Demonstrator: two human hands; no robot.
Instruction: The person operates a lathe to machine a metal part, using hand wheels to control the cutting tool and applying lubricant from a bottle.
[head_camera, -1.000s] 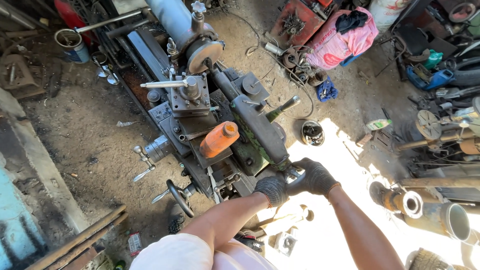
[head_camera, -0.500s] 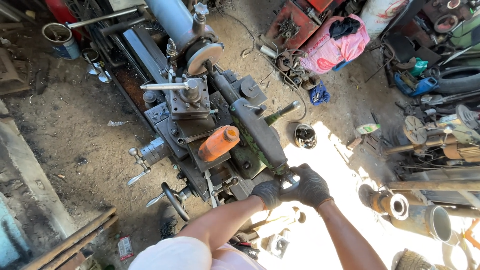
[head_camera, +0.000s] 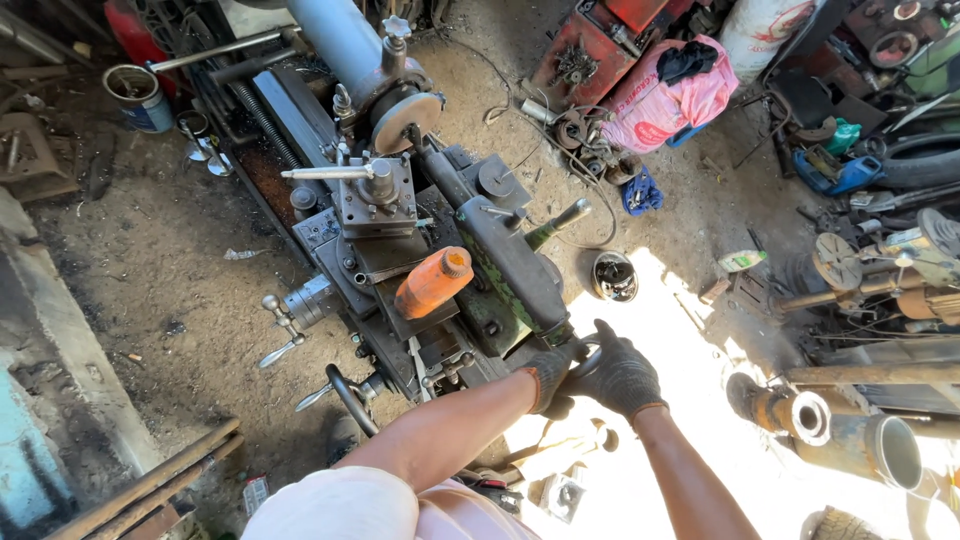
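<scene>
Handwheel (head_camera: 588, 357) work at the tailstock end of the lathe (head_camera: 440, 250), both gloved hands on it.
Left hand (head_camera: 549, 374) and right hand (head_camera: 622, 377) are curled around the small metal wheel, largely hidden beneath them. Step looks like turning it; next move likely needs a steady two-handed twist. Orange bottle (head_camera: 433, 281) lies on the carriage nearby.

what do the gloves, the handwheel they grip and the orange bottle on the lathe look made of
Gloves: dark knit fabric, apparently with a coating, matte, orange cuff edge. Handwheel: bare metal, probably steel, with a bright worn rim, mostly hidden by the left hand. Orange bottle: looks like plastic, smooth and evenly coloured.
</scene>
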